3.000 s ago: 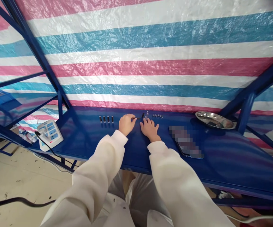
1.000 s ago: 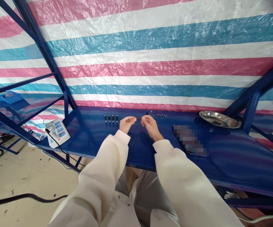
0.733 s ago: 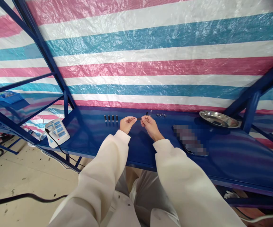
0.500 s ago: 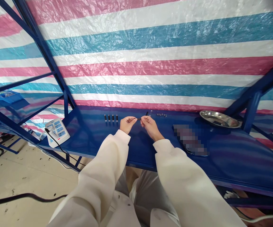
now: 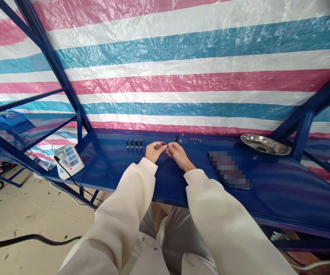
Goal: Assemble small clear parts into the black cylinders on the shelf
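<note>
Makeshift workshop: a blue steel-framed bench (image 5: 268,191) is backed by striped tarpaulin (image 5: 182,57); a power strip (image 5: 69,160) and bare concrete floor (image 5: 24,217) are seen.

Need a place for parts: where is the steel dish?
In the head view the steel dish sits far right on the blue shelf, by the upright post.

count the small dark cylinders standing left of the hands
4, upright in a row on the blue shelf: cylinder at the left end, a second, a third, and a fourth nearest the left hand. None looks hidden.
</note>
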The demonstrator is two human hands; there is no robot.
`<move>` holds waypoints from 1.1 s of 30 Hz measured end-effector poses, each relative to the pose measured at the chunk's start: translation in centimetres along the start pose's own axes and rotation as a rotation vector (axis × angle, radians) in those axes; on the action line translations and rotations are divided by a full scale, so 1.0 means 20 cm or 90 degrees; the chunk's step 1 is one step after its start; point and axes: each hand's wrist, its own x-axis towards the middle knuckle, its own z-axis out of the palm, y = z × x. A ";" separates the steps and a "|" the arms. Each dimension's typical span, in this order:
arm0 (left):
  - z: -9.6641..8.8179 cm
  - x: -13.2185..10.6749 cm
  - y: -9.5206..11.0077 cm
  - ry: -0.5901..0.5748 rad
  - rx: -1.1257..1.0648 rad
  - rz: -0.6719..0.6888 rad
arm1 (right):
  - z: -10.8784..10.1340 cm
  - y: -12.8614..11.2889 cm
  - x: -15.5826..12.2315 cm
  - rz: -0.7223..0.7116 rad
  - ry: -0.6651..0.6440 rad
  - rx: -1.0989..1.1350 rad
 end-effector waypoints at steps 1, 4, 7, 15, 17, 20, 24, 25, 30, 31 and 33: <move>0.00 0.00 0.00 -0.009 0.016 0.003 | 0.01 0.00 0.00 0.005 -0.005 0.009; 0.00 0.00 -0.01 -0.008 0.056 0.016 | 0.02 0.00 -0.01 0.015 -0.030 0.032; -0.01 0.00 -0.01 0.002 0.078 0.020 | 0.03 -0.01 -0.01 0.007 -0.050 0.022; -0.12 0.04 0.03 0.147 0.495 -0.131 | 0.00 -0.04 -0.02 -0.027 0.052 -0.058; -0.15 0.05 0.03 0.145 0.584 -0.176 | 0.00 -0.03 -0.02 -0.032 0.049 -0.072; -0.18 0.07 0.02 0.133 0.646 -0.212 | -0.01 -0.02 -0.02 -0.039 0.038 -0.086; -0.18 0.07 0.02 0.130 0.657 -0.242 | -0.01 -0.01 -0.02 -0.044 0.039 -0.099; -0.18 0.07 0.02 0.132 0.654 -0.244 | -0.01 -0.01 -0.02 -0.047 0.038 -0.104; -0.19 0.07 0.02 0.130 0.646 -0.255 | -0.02 -0.01 -0.02 -0.064 0.034 -0.131; -0.19 0.08 0.02 0.126 0.650 -0.260 | -0.02 -0.01 -0.02 -0.064 0.034 -0.140; -0.19 0.08 0.02 0.121 0.655 -0.264 | -0.02 -0.01 -0.02 -0.065 0.040 -0.171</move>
